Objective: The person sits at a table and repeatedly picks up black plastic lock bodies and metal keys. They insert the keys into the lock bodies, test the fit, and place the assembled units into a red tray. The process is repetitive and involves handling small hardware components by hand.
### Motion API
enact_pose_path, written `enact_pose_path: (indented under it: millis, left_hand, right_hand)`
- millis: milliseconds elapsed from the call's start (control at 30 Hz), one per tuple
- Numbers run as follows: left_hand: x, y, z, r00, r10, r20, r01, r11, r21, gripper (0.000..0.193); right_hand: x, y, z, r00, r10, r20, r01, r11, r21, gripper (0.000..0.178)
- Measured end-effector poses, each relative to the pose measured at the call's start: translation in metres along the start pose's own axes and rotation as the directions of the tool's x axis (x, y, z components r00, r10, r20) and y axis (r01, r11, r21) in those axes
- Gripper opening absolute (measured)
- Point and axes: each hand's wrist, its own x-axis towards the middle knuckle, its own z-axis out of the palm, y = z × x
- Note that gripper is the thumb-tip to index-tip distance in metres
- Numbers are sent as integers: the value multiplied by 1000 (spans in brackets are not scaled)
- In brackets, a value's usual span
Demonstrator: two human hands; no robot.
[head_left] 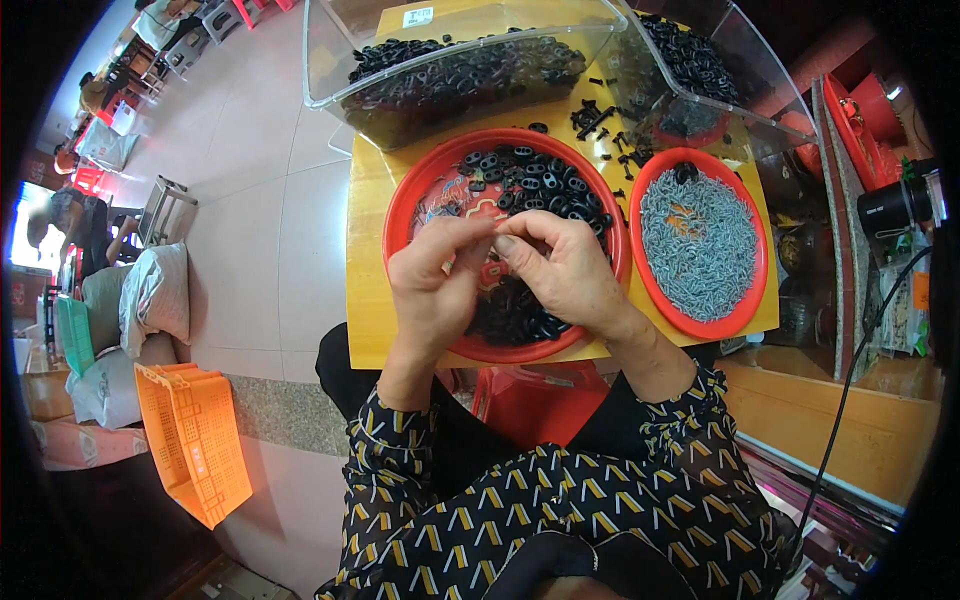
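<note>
My left hand and my right hand meet over a round red tray, fingertips pinched together. Whatever sits between the fingertips is too small or hidden to make out. Small black oval parts with two holes fill the tray's far right side, and more black parts pile up near its front, below my hands. To the right, an oval red tray holds many small silver screws, with a few black pieces at its far end.
Two clear plastic bins with black parts stand at the back of the yellow table. Loose black pieces lie between bins and trays. An orange crate is on the floor at left. A black cable hangs at right. People sit far left.
</note>
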Motion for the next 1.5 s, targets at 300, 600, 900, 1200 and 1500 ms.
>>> enact_pose_path:
  millis: [300,600,900,1200,1500]
  left_hand:
    - [-2,3,6,962,265,-65,-241,939,247,20]
    - [-3,1,1,979,204,-29,-191,952,237,16]
    - [-9,-7,1,981,-194,-23,188,970,-153,14]
    - [-4,-2,-4,863,-488,132,489,737,-467,14]
    - [-3,-9,-9,836,-528,150,485,583,-652,17]
  right_hand:
    - [0,2,-2,1000,-8,14,8,999,39,12]
    - [1,1,-5,981,146,127,-177,942,284,9]
    - [0,-2,-5,986,126,107,-146,967,207,9]
    - [1,14,-2,996,-51,-68,38,984,-174,8]
    - [1,3,-7,994,104,-40,-104,995,9,11]
